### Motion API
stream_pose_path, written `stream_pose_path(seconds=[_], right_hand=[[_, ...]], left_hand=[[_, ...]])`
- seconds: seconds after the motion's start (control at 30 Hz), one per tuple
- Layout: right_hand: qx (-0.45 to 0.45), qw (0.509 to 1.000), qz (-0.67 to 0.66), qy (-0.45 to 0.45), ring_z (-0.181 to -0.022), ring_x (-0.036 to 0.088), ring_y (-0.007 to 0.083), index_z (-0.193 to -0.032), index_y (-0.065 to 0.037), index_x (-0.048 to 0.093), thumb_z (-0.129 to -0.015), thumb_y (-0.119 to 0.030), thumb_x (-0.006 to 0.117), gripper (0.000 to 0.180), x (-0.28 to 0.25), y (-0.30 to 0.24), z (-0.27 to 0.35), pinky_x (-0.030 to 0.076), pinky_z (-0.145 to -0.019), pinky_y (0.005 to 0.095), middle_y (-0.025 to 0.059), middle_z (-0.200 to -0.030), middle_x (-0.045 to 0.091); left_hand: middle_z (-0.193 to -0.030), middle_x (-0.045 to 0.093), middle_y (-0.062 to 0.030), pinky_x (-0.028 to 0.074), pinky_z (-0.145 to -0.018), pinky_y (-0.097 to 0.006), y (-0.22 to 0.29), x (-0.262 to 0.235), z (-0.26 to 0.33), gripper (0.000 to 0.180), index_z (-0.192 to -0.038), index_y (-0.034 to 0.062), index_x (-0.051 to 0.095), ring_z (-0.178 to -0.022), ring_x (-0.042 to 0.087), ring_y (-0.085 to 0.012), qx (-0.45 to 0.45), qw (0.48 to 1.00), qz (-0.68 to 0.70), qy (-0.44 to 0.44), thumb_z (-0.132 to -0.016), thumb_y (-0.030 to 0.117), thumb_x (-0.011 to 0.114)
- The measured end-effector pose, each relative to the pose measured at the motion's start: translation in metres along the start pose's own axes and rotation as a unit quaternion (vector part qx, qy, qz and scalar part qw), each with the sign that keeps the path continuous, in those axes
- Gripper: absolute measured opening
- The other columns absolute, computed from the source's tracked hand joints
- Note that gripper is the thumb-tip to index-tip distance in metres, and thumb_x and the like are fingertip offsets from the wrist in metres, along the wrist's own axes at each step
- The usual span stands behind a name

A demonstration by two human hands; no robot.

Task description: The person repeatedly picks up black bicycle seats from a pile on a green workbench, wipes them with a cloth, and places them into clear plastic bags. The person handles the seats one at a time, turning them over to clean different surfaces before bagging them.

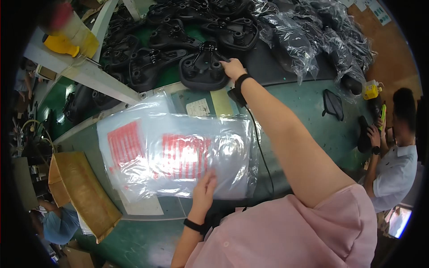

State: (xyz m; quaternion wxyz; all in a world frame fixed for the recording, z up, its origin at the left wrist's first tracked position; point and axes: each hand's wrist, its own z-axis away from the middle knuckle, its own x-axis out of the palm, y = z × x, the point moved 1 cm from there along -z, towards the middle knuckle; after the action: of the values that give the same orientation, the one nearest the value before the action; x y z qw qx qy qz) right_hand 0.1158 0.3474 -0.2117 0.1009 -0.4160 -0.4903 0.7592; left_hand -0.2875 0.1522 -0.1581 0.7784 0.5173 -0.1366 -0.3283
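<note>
My right hand reaches far forward, its fingers closed on the right side of a black bicycle saddle. That saddle lies with its underside up at the near edge of a pile of similar black saddles. My left hand is over the near edge of a stack of clear plastic bags with red printing. Its fingers point forward and look stretched out, though their tips are blurred. Nothing shows in that hand.
Plastic-wrapped saddles lie at the far right. A black cable crosses the green table. An open brown carton stands left, near a white post. A co-worker holds a yellow-green tool at the right.
</note>
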Motion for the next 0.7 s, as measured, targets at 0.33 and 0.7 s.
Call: stream_pose_path(seconds=[0.33,0.7], right_hand=[[-0.071,0.956,-0.23,-0.168,-0.094,0.059,0.0293,-0.116,-0.001,0.047,-0.084,-0.019,0.065,0.041,-0.026,-0.047,0.336,0.048,-0.081,0.0359,0.0175,-0.097,0.061],[-0.281,0.89,0.165,-0.319,-0.103,0.057,0.0367,-0.137,-0.004,0.034,-0.059,-0.034,0.084,0.097,-0.145,-0.071,0.351,0.047,-0.085,0.0428,0.0205,-0.115,0.056]], left_hand=[[-0.136,0.044,-0.0119,0.038,-0.104,-0.038,0.043,-0.01,-0.022,0.054,-0.137,0.0009,0.034,-0.121,0.048,-0.0249,0.177,0.897,0.384,0.133,-0.096,0.034,0.043],[-0.109,0.062,-0.0106,0.05,-0.089,-0.037,0.105,-0.069,0.033,0.041,-0.117,0.003,0.054,-0.099,0.061,-0.0226,-0.036,0.917,0.396,0.035,-0.086,0.028,0.063]])
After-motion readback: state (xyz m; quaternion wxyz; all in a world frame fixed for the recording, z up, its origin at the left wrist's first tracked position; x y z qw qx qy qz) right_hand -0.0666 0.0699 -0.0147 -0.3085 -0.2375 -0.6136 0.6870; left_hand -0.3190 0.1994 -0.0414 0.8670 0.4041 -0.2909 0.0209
